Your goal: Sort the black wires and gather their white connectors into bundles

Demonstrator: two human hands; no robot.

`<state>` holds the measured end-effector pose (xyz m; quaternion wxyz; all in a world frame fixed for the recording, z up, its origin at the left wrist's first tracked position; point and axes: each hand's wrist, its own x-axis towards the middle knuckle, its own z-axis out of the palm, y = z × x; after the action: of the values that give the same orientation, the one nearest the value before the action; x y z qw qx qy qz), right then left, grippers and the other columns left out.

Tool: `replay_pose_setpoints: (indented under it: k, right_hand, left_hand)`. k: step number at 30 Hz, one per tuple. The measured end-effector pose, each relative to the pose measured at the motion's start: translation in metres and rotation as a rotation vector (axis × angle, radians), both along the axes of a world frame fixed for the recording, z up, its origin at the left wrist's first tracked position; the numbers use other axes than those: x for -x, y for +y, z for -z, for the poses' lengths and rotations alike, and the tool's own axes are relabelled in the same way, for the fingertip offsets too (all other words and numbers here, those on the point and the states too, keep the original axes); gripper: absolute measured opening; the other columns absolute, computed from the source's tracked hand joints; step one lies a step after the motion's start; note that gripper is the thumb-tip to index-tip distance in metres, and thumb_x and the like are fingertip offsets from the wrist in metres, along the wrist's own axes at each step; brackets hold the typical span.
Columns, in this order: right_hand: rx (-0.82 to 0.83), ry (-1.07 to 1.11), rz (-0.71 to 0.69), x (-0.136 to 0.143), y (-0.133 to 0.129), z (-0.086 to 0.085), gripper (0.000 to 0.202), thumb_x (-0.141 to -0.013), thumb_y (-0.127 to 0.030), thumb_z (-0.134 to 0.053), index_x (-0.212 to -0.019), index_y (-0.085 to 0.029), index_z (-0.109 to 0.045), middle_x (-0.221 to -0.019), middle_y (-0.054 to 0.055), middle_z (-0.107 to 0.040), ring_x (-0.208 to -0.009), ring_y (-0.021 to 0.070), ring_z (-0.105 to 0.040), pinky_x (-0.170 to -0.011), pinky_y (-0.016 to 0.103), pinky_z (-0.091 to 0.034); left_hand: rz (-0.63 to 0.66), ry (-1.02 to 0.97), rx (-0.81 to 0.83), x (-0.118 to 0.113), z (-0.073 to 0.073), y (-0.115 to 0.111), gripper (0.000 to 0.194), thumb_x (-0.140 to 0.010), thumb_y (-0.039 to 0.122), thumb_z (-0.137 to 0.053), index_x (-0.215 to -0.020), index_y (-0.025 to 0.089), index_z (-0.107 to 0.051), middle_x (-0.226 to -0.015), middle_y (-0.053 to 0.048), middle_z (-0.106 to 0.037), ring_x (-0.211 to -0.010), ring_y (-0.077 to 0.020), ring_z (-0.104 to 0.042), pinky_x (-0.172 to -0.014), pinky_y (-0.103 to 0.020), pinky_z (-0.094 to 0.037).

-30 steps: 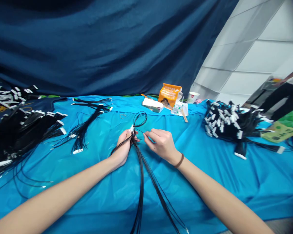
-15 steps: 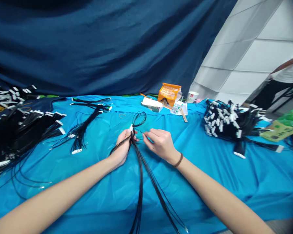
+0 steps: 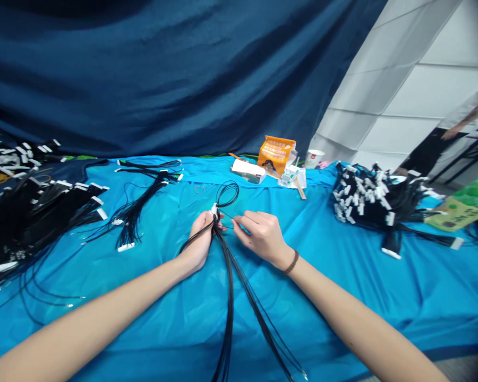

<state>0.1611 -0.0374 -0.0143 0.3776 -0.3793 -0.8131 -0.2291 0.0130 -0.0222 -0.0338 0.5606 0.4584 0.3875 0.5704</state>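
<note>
Counting left to right across the blue-covered tabletop (image 3: 330, 239): at left, two large heaps of black cables, a far heap (image 3: 8, 155) and a near heap (image 3: 56, 201), with white connectors too crowded to number. Just to the right, one smaller cable group (image 3: 136, 213), lying loose, then one thin tan loop (image 3: 199, 189).

In the middle, one black wire bundle (image 3: 230, 292), raised in the left hand (image 3: 199, 244) with fingers curled closed around it, just by one white connector (image 3: 214, 210). Beyond that, one coil (image 3: 236, 196) of wire; toward the near edge, long wires trailing in two main strands. In the right hand (image 3: 258, 236), narrowly closed, one thin strand (image 3: 227, 216) pinched between thumb and fingertip; on that wrist, one dark band (image 3: 291, 262).

Farther back, in order: one white box (image 3: 247, 170), one orange bag (image 3: 278, 151), one small packet (image 3: 290, 176), one paper cup (image 3: 314, 159). At right, one dense heap (image 3: 366, 196) of connector-ended cables, beside green-and-yellow packaging (image 3: 458, 214). At far right, one person (image 3: 454, 126), partly cut off.
</note>
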Motion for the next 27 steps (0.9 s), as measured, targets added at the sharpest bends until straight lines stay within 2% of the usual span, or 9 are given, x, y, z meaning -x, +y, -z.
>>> replay_pose_setpoints:
  k: [15, 27]
  right_hand:
    - [0.009, 0.000, 0.011, 0.0008, -0.0010, -0.0003, 0.029, -0.087, -0.023, -0.045, -0.062, -0.017, -0.058, -0.055, -0.001, -0.051, -0.051, 0.0095, -0.043, -0.054, 0.024, -0.028]
    - [0.004, 0.030, -0.010, 0.0025, -0.0042, -0.0016, 0.028, -0.087, -0.023, -0.045, -0.064, -0.017, -0.058, -0.055, -0.001, -0.051, -0.051, 0.0099, -0.042, -0.053, 0.025, -0.030]
  left_hand:
    - [-0.019, 0.042, 0.007, -0.0003, -0.0023, -0.0021, 0.027, -0.080, 0.041, -0.048, -0.080, 0.015, -0.055, -0.068, 0.000, -0.054, -0.063, -0.0107, -0.052, -0.063, -0.022, -0.041]
    - [-0.009, 0.184, -0.075, 0.0024, -0.0012, -0.0027, 0.031, -0.082, 0.045, -0.043, -0.081, 0.016, -0.054, -0.069, -0.001, -0.054, -0.065, -0.0125, -0.052, -0.065, -0.024, -0.040]
